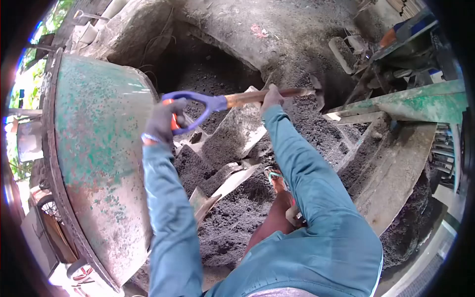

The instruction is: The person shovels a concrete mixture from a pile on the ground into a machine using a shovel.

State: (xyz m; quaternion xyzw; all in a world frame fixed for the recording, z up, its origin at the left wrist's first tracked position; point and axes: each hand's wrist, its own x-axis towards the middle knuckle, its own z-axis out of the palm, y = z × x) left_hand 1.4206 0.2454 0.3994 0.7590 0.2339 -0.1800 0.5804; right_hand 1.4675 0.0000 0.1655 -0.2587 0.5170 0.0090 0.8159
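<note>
A shovel (239,99) with a purple D-shaped handle and a wooden shaft is held level across the view. My left hand (166,119), in a dark glove, is closed round the orange grip of the handle. My right hand (271,99) wraps round the shaft farther along. The blade (317,91) is at the right end of the shaft, seen edge-on; whether it bears anything, I cannot tell. Loose dark grainy material (316,123) lies beneath the shaft and around my foot (277,180).
A large green, rusted metal drum (104,158) stands close on the left. A green metal beam (410,104) and a board (396,168) lie to the right. Broken slabs (232,131) stick up in front. Behind is a rough mound (237,29) with a dark hollow (198,64).
</note>
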